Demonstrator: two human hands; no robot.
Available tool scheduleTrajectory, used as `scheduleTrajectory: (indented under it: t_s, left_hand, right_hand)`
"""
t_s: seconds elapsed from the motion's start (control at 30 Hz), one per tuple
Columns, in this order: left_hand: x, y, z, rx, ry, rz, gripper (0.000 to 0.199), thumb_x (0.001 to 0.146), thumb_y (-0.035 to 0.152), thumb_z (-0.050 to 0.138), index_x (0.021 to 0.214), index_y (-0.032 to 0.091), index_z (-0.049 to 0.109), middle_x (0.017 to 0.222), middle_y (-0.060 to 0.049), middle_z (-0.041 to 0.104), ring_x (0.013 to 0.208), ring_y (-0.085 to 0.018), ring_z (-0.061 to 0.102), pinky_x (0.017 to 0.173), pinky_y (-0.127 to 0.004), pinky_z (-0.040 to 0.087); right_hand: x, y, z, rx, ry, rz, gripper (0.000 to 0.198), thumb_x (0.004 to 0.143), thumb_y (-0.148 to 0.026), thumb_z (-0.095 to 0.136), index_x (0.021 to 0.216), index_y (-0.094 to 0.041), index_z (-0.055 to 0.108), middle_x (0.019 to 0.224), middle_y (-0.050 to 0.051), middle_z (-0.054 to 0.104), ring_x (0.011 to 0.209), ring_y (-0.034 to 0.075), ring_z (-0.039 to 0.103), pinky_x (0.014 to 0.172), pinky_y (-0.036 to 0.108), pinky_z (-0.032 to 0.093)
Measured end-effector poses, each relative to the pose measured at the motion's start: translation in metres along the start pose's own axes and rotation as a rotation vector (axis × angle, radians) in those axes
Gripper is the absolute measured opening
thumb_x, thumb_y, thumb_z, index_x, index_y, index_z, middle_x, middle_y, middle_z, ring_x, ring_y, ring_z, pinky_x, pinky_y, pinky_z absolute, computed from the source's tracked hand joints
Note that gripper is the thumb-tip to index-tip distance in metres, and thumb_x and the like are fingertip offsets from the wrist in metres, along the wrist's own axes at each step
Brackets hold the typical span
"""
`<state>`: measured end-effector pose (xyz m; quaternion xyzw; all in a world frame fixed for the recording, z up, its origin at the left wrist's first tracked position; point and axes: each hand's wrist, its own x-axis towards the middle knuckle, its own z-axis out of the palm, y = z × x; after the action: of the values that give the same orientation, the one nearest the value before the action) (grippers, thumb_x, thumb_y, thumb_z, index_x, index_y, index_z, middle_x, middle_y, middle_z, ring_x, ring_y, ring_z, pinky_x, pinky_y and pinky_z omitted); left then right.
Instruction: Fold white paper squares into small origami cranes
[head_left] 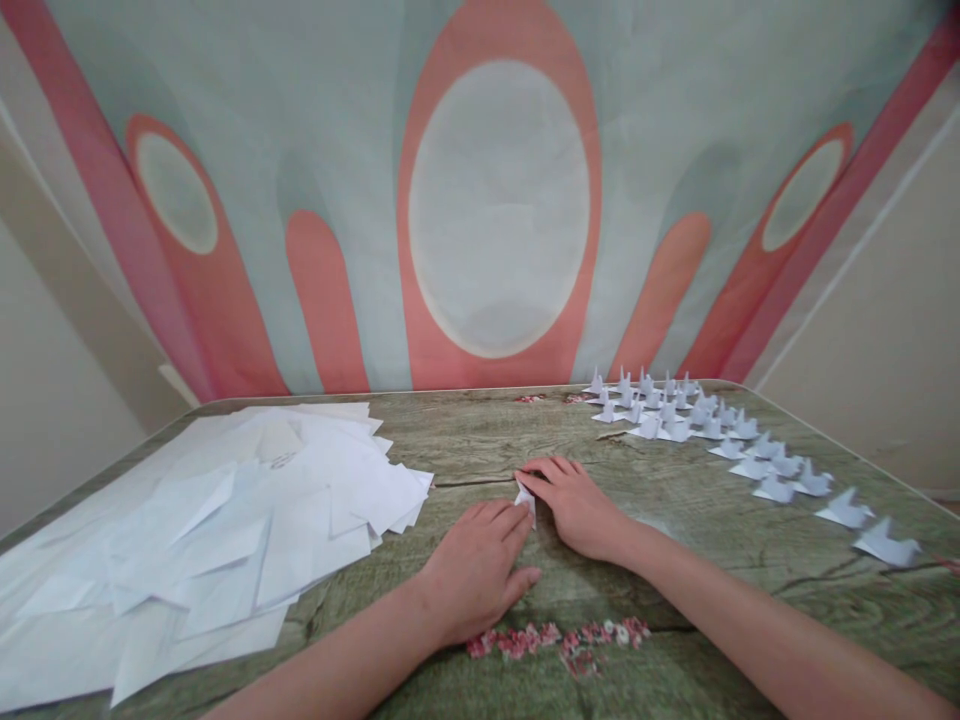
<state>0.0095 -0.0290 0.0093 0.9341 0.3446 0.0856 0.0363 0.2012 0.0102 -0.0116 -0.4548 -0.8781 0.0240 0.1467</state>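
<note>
A small piece of folded white paper (528,498) lies on the wood-patterned table between my hands. My left hand (480,568) rests at its left side, fingertips pressed together on its lower part and the thumb apart, towards me. From the right, my right hand (581,508) pinches the far tip of the paper, its fingers bent over it. Parts of the paper are hidden under the fingers of both hands.
Loose white paper sheets (225,540) overlap in a wide pile on the left. Several folded white paper birds (772,488) stand in rows along the right and far right. The table (450,440) meets a patterned backdrop (502,370) at its far edge.
</note>
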Motion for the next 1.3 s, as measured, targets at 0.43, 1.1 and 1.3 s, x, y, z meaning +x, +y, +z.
scheduleTrajectory:
  t_s: [0.43,1.1,1.3]
  left_hand:
    - [0.003,-0.008,0.004,-0.136,0.04,-0.018,0.039,0.086,0.031,0.047,0.123,0.018,0.046,0.123,-0.007,0.052,0.115,-0.021,0.044,0.101,-0.036,0.031]
    - [0.034,-0.038,0.009,-0.329,0.147,-0.012,0.02,0.078,0.036,0.059,0.09,0.021,0.063,0.088,-0.001,0.064,0.085,-0.016,0.058,0.079,-0.025,0.042]
    - [0.034,-0.034,0.009,-0.111,0.131,0.073,0.022,0.089,0.03,0.043,0.092,0.02,0.062,0.091,-0.003,0.064,0.088,-0.017,0.057,0.081,-0.029,0.041]
  right_hand:
    - [-0.012,0.015,0.011,0.226,0.201,-0.114,0.039,0.075,-0.002,0.043,0.098,-0.022,0.067,0.097,0.006,0.06,0.091,0.019,0.052,0.081,0.035,0.042]
    - [-0.01,0.005,0.0,0.128,0.083,-0.112,0.032,0.075,-0.004,0.047,0.094,-0.02,0.068,0.093,0.007,0.059,0.091,0.021,0.051,0.081,0.036,0.042]
    - [-0.012,0.0,0.006,0.121,0.141,-0.09,0.028,0.074,-0.004,0.049,0.089,-0.018,0.068,0.09,0.008,0.06,0.088,0.021,0.051,0.079,0.035,0.044]
